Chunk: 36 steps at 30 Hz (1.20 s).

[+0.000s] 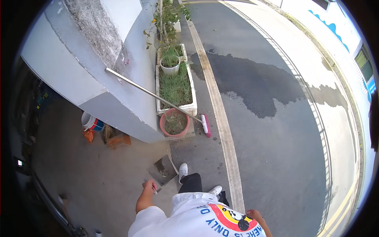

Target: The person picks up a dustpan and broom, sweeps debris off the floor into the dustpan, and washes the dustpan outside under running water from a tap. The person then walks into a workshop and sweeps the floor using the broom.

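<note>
My left hand [149,185] is closed on the handle of a dustpan [165,169], which is held low over the ground beside my white shoe. Some dark dirt shows in the pan. On the other side of my body, my right hand [251,213] hangs at the edge of my white shirt, its fingers too small to make out. A long-handled brush [205,125] with a pink and white head rests on the pavement, its metal pole [146,91] leaning over the planters against the wall.
A reddish round pot [163,125] and a white planter box [193,94] of grass stand along the wall [118,106]. Buckets [89,121], an orange bag [88,136] and bricks [118,140] lie at the left. A pale strip [225,136] crosses the pavement.
</note>
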Available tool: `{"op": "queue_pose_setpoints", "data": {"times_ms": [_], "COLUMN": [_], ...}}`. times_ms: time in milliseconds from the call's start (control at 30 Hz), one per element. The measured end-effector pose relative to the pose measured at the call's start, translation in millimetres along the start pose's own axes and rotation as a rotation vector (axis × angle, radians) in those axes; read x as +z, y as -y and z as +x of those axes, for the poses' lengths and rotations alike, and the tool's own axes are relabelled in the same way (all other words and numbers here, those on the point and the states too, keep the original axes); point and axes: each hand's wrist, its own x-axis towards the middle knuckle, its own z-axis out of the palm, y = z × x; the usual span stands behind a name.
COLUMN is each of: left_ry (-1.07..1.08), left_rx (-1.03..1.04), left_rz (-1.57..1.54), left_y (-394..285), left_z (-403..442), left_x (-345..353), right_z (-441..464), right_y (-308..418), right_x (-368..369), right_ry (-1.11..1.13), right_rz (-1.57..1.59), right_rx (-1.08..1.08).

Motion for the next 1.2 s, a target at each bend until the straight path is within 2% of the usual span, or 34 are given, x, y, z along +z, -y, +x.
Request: {"op": "queue_pose_setpoints", "data": {"times_ms": [133,233,333,433,533,667,700,733,767,800,900,1033,1100,1167,1200], "left_ry": [0.019,0.122,0.185,0.337,0.462,0.526,0.533,0.538,0.527,0.517,0.514,0.391,0.322,0.283,0.262], "left_rx": [0.087,0.181,0.243,0.240,0.174,0.125,0.114,0.096,0.099,0.107,0.069,0.130,0.109,0.102,0.104], "left_rz": [0.121,0.155,0.257,0.337,0.396,0.323,0.299,0.278,0.247,0.216,0.120,0.044,-0.047,-0.140,-0.162], "left_y": [-1.6,-17.0,-36.6,-55.6,-61.8,-76.5,-82.0,-85.9,-92.1,-101.4,-121.4,-152.8,-166.9,-197.9,-213.5], "left_z": [-50.2,-91.8,-121.7,-136.2,-144.2,-165.3,-168.4,-170.9,-178.6,-187.8,-178.1,-181.5,-175.0,-183.4,-193.7], "left_x": [86.2,151.8,211.4,264.4,319.2,403.7,424.1,444.4,465.5,487.8,561.3,655.3,715.7,766.2,782.6], "right_z": [-22.7,9.6,52.3,110.6,135.7,180.5,165.3,179.6,169.2,221.5,247.2,317.4,376.1,460.9,516.1], "right_y": [-39.0,-66.2,-54.0,-41.6,-12.9,-7.1,17.9,9.8,28.3,-18.4,-28.1,-50.7,-69.5,-93.8,-95.5], "right_x": [-19.4,-56.9,-127.0,-192.8,-259.3,-313.2,-339.0,-350.5,-371.4,-358.9,-419.9,-537.4,-624.0,-719.3,-768.2], "right_ry": [-0.096,-0.096,-0.240,-0.322,-0.362,-0.196,-0.170,-0.136,-0.104,-0.156,-0.057,0.015,0.079,0.202,0.302], "right_rz": [0.298,0.335,0.274,0.350,0.346,0.347,0.274,0.218,0.322,0.200,0.209,0.113,0.006,-0.279,-0.641], "right_rx": [0.073,0.039,-0.076,-0.198,-0.194,-0.067,-0.052,-0.168,-0.030,-0.063,0.078,0.190,0.240,0.214,0.064]}}
